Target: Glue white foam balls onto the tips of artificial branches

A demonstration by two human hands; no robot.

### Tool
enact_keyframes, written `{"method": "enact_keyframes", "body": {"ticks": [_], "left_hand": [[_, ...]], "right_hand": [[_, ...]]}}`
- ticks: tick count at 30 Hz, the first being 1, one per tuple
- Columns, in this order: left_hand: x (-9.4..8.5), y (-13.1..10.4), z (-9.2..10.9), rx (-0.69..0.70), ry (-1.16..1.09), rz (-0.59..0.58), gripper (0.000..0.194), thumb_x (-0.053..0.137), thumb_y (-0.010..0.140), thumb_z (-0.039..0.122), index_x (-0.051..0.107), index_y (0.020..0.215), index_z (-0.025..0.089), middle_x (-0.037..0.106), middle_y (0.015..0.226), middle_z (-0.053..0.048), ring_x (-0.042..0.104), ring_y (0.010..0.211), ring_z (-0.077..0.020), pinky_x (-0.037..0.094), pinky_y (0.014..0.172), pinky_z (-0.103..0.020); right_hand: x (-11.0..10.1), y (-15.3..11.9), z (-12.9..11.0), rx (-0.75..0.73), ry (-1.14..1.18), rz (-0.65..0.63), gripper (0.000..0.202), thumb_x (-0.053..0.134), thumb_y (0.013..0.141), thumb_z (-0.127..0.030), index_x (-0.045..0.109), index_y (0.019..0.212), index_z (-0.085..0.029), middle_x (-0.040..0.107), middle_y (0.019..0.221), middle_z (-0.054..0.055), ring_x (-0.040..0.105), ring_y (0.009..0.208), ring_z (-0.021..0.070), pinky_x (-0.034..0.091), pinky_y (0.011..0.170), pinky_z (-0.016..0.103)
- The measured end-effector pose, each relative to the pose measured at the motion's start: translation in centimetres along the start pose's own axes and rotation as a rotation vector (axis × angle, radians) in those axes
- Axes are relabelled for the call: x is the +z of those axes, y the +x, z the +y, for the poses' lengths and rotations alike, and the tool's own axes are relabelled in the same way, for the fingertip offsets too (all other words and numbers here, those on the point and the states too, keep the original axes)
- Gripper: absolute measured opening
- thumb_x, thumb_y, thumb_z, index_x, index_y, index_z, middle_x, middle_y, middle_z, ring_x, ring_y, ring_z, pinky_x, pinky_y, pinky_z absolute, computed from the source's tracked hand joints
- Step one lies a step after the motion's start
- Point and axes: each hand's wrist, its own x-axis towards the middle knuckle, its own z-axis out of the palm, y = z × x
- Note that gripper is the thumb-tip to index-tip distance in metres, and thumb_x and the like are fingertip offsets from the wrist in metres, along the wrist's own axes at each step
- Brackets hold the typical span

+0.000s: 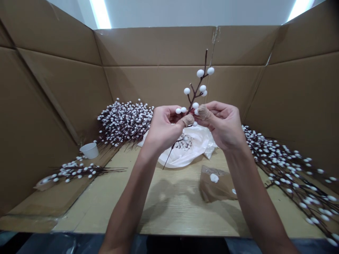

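Note:
A dark brown berry stem with white round berries stands tilted upright at the centre, its thin lower end hanging down. My left hand pinches its middle between thumb and fingers. Close on the right, my right hand has thumb and fingers pressed together at a white berry beside the stem. Both thumbs have tan wrapping on their tips. Behind and below the hands, a white plastic bag lies open with loose white berries in it.
Berry stems are heaped at the back left and along the right. A smaller bunch lies left, near a white cup. Brown paper with white blobs lies front right. Cardboard walls surround the table.

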Motion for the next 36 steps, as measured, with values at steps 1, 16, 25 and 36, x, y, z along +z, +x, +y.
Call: {"method": "enact_keyframes", "body": {"ticks": [1, 16, 25, 36], "left_hand": [[0.00, 0.00, -0.04, -0.002, 0.000, 0.001, 0.022, 0.076, 0.068, 0.028, 0.061, 0.060, 0.015, 0.059, 0.060, -0.002, 0.055, 0.059, -0.0118, 0.046, 0.054, -0.024], [0.34, -0.05, -0.11, 0.049, 0.087, 0.033, 0.026, 0.073, 0.070, 0.022, 0.054, 0.053, 0.016, 0.047, 0.052, 0.002, 0.044, 0.052, -0.0095, 0.034, 0.046, -0.024], [0.35, 0.05, -0.30, 0.074, 0.105, 0.045, 0.027, 0.074, 0.069, 0.026, 0.054, 0.053, 0.016, 0.046, 0.052, 0.002, 0.043, 0.052, -0.0099, 0.033, 0.045, -0.024], [0.56, 0.06, -0.34, 0.049, 0.088, 0.069, 0.026, 0.072, 0.069, 0.017, 0.054, 0.051, 0.016, 0.047, 0.051, 0.002, 0.044, 0.051, -0.0099, 0.032, 0.045, -0.024]], "right_hand": [[-0.03, 0.03, 0.03, 0.003, 0.002, -0.005, 0.026, 0.080, 0.064, -0.042, 0.069, 0.071, -0.019, 0.073, 0.074, 0.002, 0.070, 0.071, 0.0167, 0.060, 0.075, 0.035], [-0.21, 0.29, 0.25, 0.014, -0.027, -0.017, 0.023, 0.079, 0.065, -0.041, 0.072, 0.073, -0.020, 0.072, 0.074, 0.002, 0.069, 0.070, 0.0157, 0.058, 0.071, 0.033], [0.00, 0.23, 0.28, 0.009, -0.061, 0.001, 0.024, 0.079, 0.065, -0.041, 0.071, 0.073, -0.020, 0.071, 0.073, 0.001, 0.069, 0.071, 0.0159, 0.058, 0.073, 0.033], [0.01, 0.27, 0.80, 0.011, -0.062, 0.015, 0.029, 0.080, 0.063, -0.045, 0.071, 0.075, -0.020, 0.072, 0.074, 0.002, 0.069, 0.072, 0.0171, 0.058, 0.072, 0.034]]}}
